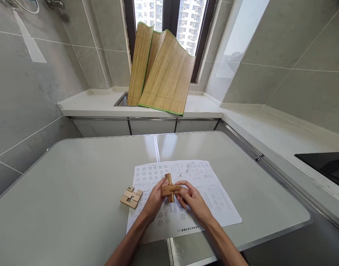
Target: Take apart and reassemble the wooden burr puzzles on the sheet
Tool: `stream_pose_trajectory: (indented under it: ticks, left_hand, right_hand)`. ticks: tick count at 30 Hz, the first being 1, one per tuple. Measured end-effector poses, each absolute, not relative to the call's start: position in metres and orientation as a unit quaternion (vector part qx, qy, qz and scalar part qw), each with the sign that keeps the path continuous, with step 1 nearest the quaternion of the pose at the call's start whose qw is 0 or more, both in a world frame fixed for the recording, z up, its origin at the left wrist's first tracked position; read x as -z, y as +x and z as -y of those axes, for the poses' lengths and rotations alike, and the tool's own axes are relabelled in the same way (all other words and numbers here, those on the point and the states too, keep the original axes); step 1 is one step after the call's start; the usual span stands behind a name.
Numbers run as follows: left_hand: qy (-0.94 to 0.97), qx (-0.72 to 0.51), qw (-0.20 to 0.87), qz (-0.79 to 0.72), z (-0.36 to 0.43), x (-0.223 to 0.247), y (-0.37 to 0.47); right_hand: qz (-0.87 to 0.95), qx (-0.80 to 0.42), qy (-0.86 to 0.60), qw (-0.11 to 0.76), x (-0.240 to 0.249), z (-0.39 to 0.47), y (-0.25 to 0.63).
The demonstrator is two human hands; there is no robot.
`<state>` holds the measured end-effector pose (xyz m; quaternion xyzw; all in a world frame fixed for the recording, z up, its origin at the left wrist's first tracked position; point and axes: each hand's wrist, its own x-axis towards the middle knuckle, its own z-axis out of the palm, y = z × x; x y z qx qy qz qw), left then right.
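A cross-shaped wooden puzzle point(169, 190) is held above a printed paper sheet point(219, 207). My left hand point(155, 201) is closed on its left side. From the right, my right hand point(194, 201) pinches the end of a piece that lies across the puzzle. Flat pale wooden pieces point(131, 198), fitted together around a small gap and marked with a number, lie to the left, partly on the sheet's edge.
The grey table point(75, 184) has a seam down its middle. Behind it, a folded bamboo mat point(166, 74) leans at the window on a white counter point(97, 105). A black cooktop point(327, 168) is at the right.
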<state>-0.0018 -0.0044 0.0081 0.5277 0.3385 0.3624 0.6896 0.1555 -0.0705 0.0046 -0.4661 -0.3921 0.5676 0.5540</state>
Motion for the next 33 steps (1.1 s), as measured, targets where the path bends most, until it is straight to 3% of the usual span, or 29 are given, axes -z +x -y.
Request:
stream_pose_trajectory:
  ticks: [9, 17, 33]
  left_hand:
    - [0.375, -0.384, 0.816, -0.216, 0.005, -0.007, 0.004]
    - [0.543, -0.342, 0.734, -0.221, 0.011, -0.017, -0.002]
    - [0.610, -0.355, 0.658, -0.264, 0.010, -0.006, 0.001]
  right_hand:
    - [0.321, -0.582, -0.464, 0.586, 0.011, 0.067, 0.150]
    - [0.262, -0.630, -0.403, 0.610, 0.019, 0.067, 0.149]
    - [0.285, -0.607, -0.412, 0.617, 0.009, 0.071, 0.162]
